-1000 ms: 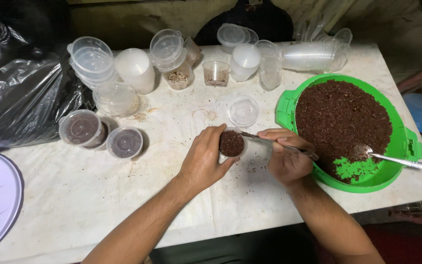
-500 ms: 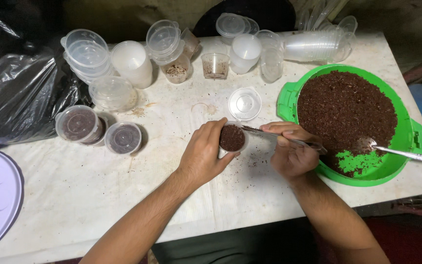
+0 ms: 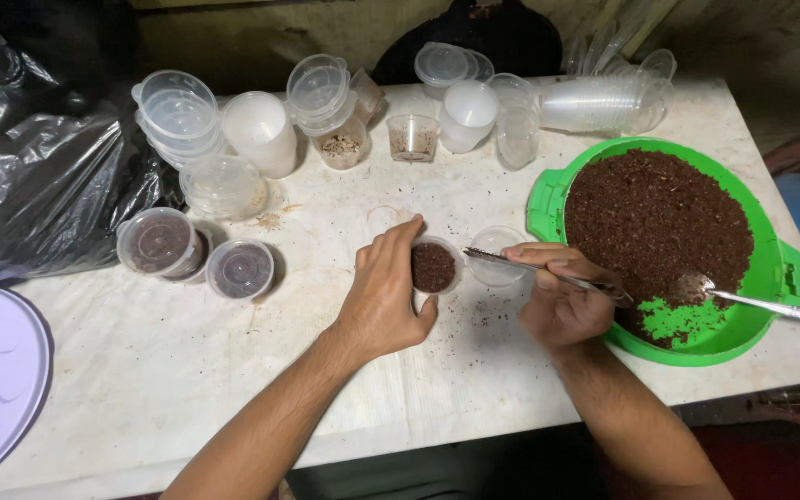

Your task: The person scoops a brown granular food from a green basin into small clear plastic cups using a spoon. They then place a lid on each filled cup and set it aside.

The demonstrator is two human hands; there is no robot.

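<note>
White and stained, the table (image 3: 233,370) carries two lidded, filled cups (image 3: 198,256) at the left and many empty cups (image 3: 594,102) at the back. The left hand (image 3: 383,296) grips a small cup (image 3: 434,267) already full of brown grains. The right hand (image 3: 562,296) pinches a thin metal tool (image 3: 520,265) just beside its rim. A green tub (image 3: 743,329) remains mostly full.

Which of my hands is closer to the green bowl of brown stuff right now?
Right. The right hand holds a thin metal tool right at the rim of the green bowl. The left hand is farther away, gripping the small filled cup.
</note>
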